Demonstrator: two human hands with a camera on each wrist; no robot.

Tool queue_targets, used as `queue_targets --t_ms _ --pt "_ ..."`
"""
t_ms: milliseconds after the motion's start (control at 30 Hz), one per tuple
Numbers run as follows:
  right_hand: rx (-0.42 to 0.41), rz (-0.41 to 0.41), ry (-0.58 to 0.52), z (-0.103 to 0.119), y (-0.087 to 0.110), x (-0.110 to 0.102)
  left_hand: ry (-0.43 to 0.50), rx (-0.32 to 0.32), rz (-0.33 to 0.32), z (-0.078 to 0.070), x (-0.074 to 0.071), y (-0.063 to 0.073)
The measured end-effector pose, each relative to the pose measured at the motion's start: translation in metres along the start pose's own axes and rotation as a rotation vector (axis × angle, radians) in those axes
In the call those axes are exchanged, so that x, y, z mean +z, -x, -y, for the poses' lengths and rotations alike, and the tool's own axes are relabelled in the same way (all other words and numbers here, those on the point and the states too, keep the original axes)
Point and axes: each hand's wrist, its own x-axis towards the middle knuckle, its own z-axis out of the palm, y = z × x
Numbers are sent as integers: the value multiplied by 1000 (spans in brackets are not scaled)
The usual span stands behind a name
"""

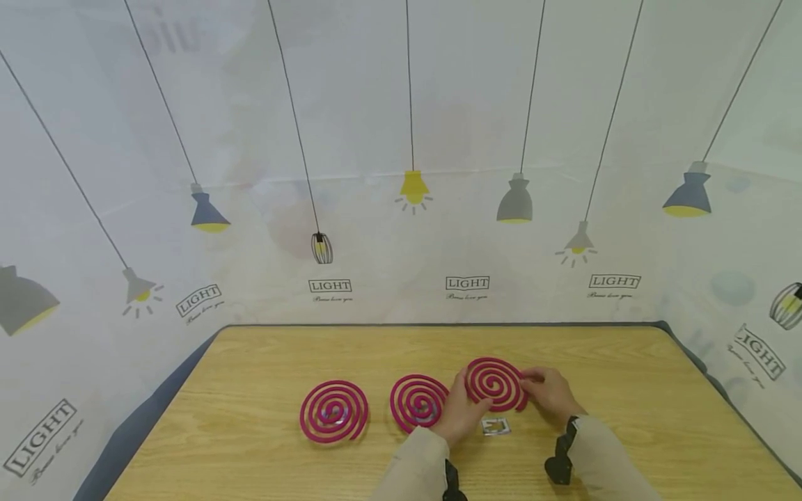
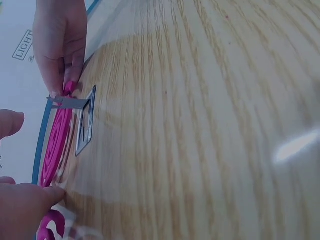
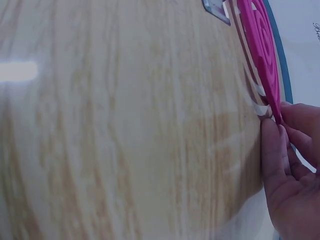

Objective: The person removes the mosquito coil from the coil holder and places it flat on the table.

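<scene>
My two hands hold a magenta mosquito coil between them, tilted up over the table. At its left edge my left hand grips it, with the thumb on the near side. The right hand pinches the opposite edge between thumb and fingers, as the right wrist view also shows. Just below the coil is a small metal stand, flat on the wood. In the left wrist view, the stand's raised grey tab overlaps the coil.
Two more magenta coils, a middle one and a left one, sit over small shiny stands to the left. The wooden table meets a lamp-printed backdrop along its far edge. A dark device is strapped to the right wrist.
</scene>
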Motion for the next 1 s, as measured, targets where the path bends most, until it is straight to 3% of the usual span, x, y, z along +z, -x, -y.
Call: queue_targets --t_ms 433,800,1000 --pt "36 6 6 -2 -3 1 61 22 -20 0 4 2" --pt "23 24 -38 -2 1 -1 30 40 -66 3 4 3" --pt "37 0 -34 -1 1 -2 36 -1 -76 5 4 0"
